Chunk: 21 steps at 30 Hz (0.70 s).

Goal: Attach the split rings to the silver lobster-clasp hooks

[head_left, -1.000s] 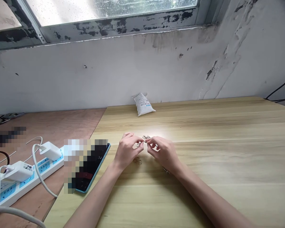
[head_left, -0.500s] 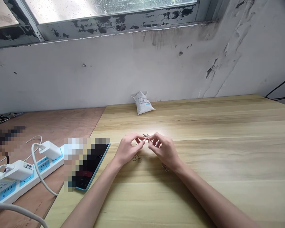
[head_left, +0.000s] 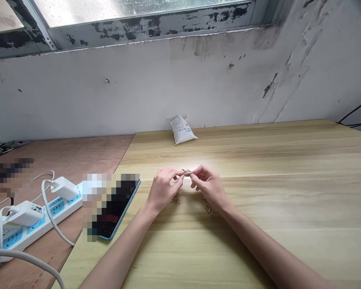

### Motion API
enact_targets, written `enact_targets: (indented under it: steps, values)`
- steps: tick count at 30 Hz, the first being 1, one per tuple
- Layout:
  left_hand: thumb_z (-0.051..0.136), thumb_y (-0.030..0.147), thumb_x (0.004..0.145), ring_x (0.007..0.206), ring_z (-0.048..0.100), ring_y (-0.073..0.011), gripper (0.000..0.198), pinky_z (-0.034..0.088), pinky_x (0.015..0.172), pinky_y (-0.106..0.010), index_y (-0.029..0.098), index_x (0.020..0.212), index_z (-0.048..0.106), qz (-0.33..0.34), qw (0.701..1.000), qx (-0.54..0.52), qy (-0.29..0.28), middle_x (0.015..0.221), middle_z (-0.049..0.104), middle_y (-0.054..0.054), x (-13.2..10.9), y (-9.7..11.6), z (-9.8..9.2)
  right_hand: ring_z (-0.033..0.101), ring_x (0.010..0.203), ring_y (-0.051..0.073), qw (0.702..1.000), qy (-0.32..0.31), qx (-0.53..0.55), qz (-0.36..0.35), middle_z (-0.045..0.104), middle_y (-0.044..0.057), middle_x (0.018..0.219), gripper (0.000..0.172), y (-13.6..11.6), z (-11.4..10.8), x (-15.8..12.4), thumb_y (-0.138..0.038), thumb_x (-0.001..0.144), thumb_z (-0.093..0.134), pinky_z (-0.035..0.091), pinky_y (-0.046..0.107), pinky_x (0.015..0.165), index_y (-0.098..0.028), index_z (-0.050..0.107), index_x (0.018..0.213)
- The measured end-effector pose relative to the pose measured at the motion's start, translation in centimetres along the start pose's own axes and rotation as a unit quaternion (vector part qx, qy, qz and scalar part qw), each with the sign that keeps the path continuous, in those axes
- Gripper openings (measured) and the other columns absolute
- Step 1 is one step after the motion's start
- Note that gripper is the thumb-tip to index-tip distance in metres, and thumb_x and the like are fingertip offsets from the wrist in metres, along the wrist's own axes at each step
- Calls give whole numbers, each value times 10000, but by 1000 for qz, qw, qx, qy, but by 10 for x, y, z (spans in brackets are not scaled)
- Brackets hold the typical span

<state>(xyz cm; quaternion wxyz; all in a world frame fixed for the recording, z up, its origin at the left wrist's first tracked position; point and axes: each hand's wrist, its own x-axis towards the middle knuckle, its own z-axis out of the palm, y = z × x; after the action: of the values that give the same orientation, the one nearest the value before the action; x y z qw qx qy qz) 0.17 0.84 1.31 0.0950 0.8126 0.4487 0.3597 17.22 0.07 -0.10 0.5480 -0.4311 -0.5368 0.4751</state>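
Note:
Near the middle of the table my left hand pinches a tiny metal piece between thumb and forefinger; its exact shape is hidden. Facing it, my right hand is closed in a pinch too, its fingertips a short gap away and touching small metal parts. Several shiny metal clasps show just behind and between the fingertips; I cannot tell which lie on the table and which are held. Below the left hand lie small metal rings. A ring with a clasp lies beside my right wrist.
A white printed packet leans by the wall at the back of the wooden table. To the left lies a phone, partly blurred out. Beyond it a power strip with white chargers and cables rests on a brown board.
My fingertips have drawn slightly apart, the right hand moving up and to the right. The ring with a clasp by my right wrist shows more fully. The whole view has shifted slightly.

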Motion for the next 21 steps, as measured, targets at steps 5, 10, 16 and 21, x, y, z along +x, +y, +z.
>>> enact_targets:
  steps: [5, 10, 16, 21]
  values:
    - [578, 220, 908, 865, 645, -182, 113, 438, 804, -334, 204, 963, 676, 62, 997, 41, 15, 934, 728, -18, -1, -1, 2, 587, 521, 101, 994, 7, 95, 58, 686, 34, 739, 320, -3, 0, 1, -425, 709, 753, 425, 204, 449, -167, 565, 727]
    - [574, 205, 914, 871, 645, -186, 117, 443, 791, -333, 196, 979, 671, 94, 993, 72, 26, 931, 725, -23, 0, -3, 2, 589, 495, 102, 992, 6, 107, 71, 639, -2, 628, 344, -5, -1, 2, -430, 668, 788, 417, 196, 433, -163, 574, 701]
    - [559, 183, 920, 852, 631, -183, 119, 433, 780, -329, 191, 973, 665, 111, 986, 111, 47, 927, 727, -20, 0, -4, 1, 600, 525, 109, 992, -10, 105, 63, 659, 13, 689, 320, -2, -2, 4, -418, 689, 769, 439, 206, 450, -171, 566, 716]
    - [538, 195, 932, 854, 609, -197, 112, 413, 798, -358, 189, 937, 649, 90, 985, 136, 58, 913, 724, -21, 1, -3, -1, 607, 585, 118, 998, -47, -27, -24, 700, 66, 925, 172, 0, 0, -2, -334, 798, 645, 458, 234, 486, -187, 567, 758]
